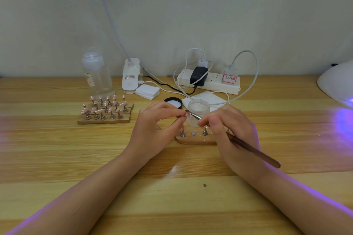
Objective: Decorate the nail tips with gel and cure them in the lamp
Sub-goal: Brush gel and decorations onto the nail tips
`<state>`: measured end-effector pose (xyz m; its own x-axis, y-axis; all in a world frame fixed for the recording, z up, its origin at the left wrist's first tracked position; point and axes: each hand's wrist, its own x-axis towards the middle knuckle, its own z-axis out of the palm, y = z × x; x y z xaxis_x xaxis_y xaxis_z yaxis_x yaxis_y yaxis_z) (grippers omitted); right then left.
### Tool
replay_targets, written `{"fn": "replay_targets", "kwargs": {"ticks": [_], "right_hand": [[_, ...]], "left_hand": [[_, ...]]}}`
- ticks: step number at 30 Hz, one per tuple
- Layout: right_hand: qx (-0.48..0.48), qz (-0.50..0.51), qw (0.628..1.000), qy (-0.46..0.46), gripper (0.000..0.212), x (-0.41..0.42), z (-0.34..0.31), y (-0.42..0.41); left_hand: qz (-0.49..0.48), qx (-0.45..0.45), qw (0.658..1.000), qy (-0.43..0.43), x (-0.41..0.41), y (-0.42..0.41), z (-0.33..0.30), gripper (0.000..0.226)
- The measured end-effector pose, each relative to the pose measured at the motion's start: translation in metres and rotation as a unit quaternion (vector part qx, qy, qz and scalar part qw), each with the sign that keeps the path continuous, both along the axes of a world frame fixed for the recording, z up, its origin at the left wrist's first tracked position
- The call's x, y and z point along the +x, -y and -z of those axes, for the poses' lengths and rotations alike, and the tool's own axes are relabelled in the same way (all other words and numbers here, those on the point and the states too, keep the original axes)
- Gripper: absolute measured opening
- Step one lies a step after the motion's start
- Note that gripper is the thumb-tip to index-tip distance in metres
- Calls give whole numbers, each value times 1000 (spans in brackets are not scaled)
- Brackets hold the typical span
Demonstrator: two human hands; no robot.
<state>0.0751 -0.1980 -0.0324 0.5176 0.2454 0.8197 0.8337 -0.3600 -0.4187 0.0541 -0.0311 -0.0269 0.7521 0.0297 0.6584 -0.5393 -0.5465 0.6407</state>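
Observation:
My left hand [158, 124] pinches a small pink nail tip on its stand [183, 116] between thumb and fingers, lifted above the wooden holder [193, 140]. My right hand [227, 131] grips a brown nail brush [254, 150] like a pen, its metal end touching the held tip. The open gel jar [198, 111] stands just behind the hands, with its black lid [173, 101] lying to the left. The white curing lamp [338, 84] glows purple at the right edge.
Several wooden holders with pink nail tips [106, 109] stand at left. Behind them are a clear pump bottle [96, 74], a clip lamp base [130, 76], white pads [147, 91], a power strip [208, 80] with cables, and a white wipe [208, 97].

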Motion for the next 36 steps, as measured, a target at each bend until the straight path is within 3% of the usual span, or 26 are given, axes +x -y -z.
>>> {"fn": "replay_targets", "kwargs": {"ticks": [8, 18, 25, 32, 36], "right_hand": [[-3, -8, 1000, 15, 42, 0, 1, 4], [86, -43, 994, -57, 39, 1, 3, 6], [23, -7, 999, -27, 40, -1, 3, -1], [7, -7, 1000, -28, 41, -1, 4, -2], [-1, -17, 1000, 8, 56, 0, 5, -2]], "left_hand": [[-7, 9, 1000, 5, -1, 0, -1, 21], [-19, -17, 1000, 5, 0, 0, 0, 14], [-2, -10, 1000, 4, 1, -1, 1, 9], [-9, -3, 1000, 7, 2, -2, 2, 18], [-9, -1, 1000, 9, 2, -2, 2, 23]]}}
